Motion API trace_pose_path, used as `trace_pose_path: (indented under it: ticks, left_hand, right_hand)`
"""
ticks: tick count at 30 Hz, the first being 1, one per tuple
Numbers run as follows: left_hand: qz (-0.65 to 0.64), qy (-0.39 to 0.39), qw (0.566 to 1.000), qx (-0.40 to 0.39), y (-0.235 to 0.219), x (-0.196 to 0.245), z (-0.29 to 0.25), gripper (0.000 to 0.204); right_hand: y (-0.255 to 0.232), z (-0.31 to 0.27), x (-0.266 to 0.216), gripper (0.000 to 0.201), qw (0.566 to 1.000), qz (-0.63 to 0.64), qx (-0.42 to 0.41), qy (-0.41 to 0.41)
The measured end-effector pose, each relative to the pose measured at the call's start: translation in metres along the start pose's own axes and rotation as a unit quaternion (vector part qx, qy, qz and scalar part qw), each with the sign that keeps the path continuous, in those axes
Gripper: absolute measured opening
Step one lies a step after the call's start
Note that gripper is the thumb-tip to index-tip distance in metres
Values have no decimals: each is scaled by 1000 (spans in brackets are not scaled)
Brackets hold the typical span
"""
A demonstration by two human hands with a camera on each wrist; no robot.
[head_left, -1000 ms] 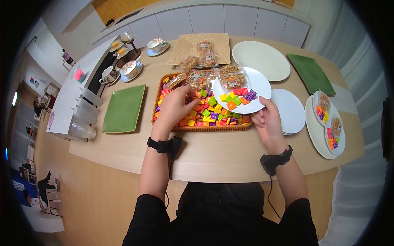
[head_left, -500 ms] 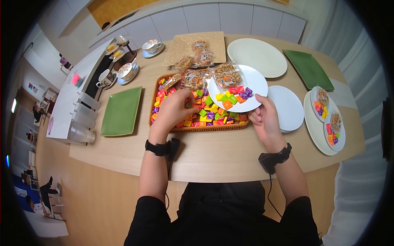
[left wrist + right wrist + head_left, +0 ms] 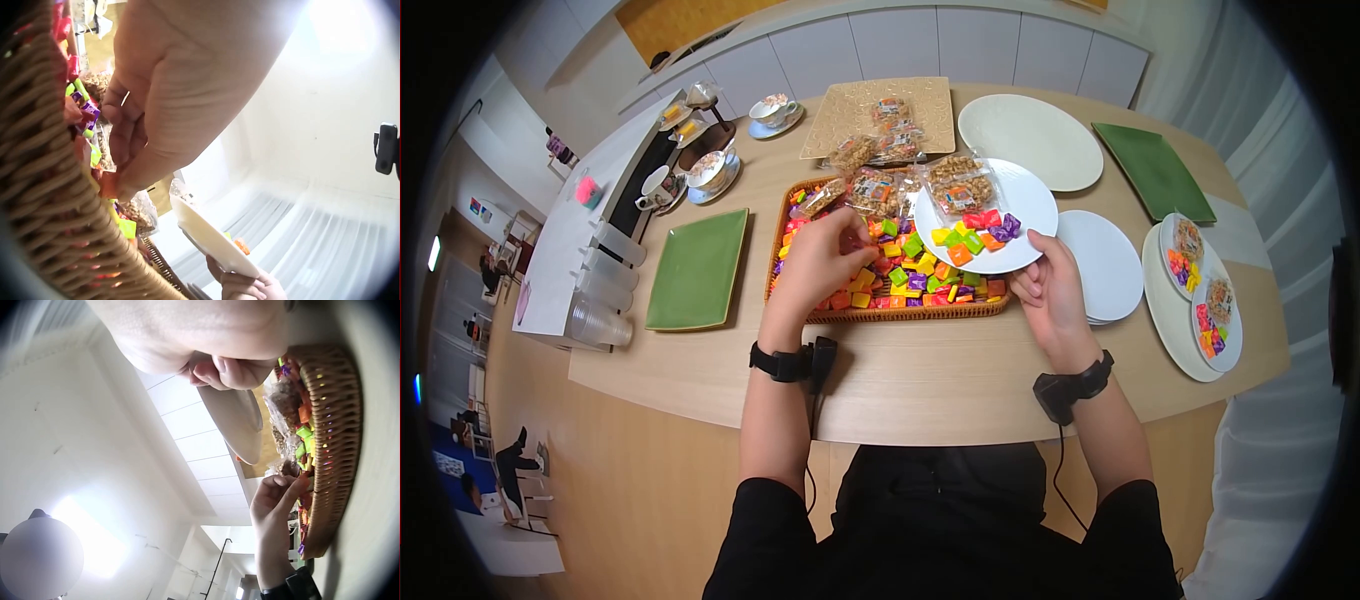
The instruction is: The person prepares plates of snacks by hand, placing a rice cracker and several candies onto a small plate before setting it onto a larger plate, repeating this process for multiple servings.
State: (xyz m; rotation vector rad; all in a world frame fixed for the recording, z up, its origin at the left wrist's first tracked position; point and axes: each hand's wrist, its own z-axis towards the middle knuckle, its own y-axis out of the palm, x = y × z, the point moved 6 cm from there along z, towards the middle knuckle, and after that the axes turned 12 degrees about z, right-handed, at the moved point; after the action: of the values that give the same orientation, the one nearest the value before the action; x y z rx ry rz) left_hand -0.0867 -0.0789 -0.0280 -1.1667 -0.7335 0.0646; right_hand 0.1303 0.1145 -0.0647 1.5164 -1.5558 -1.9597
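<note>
My left hand (image 3: 820, 262) is over the near left part of a wicker basket (image 3: 900, 314) full of small, brightly wrapped candies (image 3: 920, 268). Its thumb and fingers pinch a red-orange wrapped candy (image 3: 109, 184), seen in the left wrist view. My right hand (image 3: 1050, 290) grips the near right rim of a round white plate (image 3: 1032, 195), held over the basket's right side. On that plate lie a bagged nut cluster (image 3: 960, 190) and several candies in red, purple, yellow, green and orange. More bagged clusters (image 3: 874, 192) lie along the basket's far side.
Right of the basket are stacked white plates (image 3: 1105, 265) and an oval platter (image 3: 1165, 340) bearing two filled plates. Behind stand a gold tray (image 3: 830, 120), a white oval platter (image 3: 1030, 140) and a green plate (image 3: 1150, 170). Leftward are another green plate (image 3: 698, 270) and teacups (image 3: 710, 175).
My left thumb and fingertips have come together among the candies, where they stood apart before. The right hand keeps the plate nearly still; the view shifts slightly.
</note>
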Motion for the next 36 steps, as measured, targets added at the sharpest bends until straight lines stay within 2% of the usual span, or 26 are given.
trace_pose_path:
  ticks: [4,6,8,12,14,27,30,32,36]
  left_hand:
    - [-136,-31,990,-13,-8,-22,1,18]
    - [-165,-46,984,-43,-6,-34,0,19]
    - [-171,-60,977,-115,0,-36,-4,18]
    - [-100,-71,987,-99,-1,-32,-6,21]
    - [-48,-53,992,-101,-2,-28,-7,24]
    - [-26,1,993,-117,0,-11,-9,26]
    - [-70,-44,992,-96,1,-11,-6,29]
    - [-82,43,994,49,-13,3,-2,31]
    - [-121,91,984,92,-17,34,-5,30]
  right_hand:
    - [1,-1,-1,13,1000,2,6,-2]
    - [1,-1,0,13,1000,0,6,0]
    - [0,-1,0,13,1000,-1,13,2]
    - [0,-1,1,14,1000,2,4,4]
    - [0,-1,1,13,1000,0,4,4]
    - [0,-1,2,14,1000,-4,2,11]
    - [0,-1,2,14,1000,-7,4,10]
    - [2,-3,3,14,1000,-14,5,12]
    - [3,-4,8,13,999,-21,17,22]
